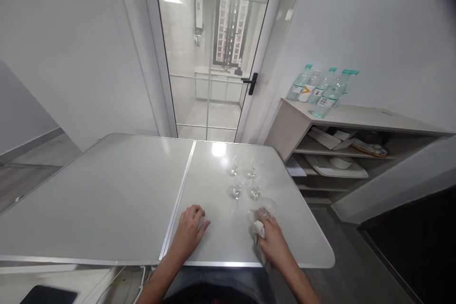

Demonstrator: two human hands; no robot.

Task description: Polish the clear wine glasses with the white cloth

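My left hand (191, 229) rests over the white table (135, 199) with its fingers loosely bent and apart, nothing in them. My right hand (273, 237) is closed around a white cloth (259, 229), part of which hangs toward the table's near edge. At its fingertips is a clear stemmed glass (268, 205), which the fingers appear to grip low down; the exact hold is partly hidden. Just beyond stand several more clear glasses in two rows, among them a near left glass (237, 192), a near right glass (255, 193) and a far left glass (234, 171).
A metal seam (183, 183) crosses the tabletop. Past the far edge is a glazed door (210, 57) with a black handle (252, 84). To the right, a low shelf unit (356, 116) carries several plastic bottles (326, 99). A dark flat object (48, 295) lies below the near left edge.
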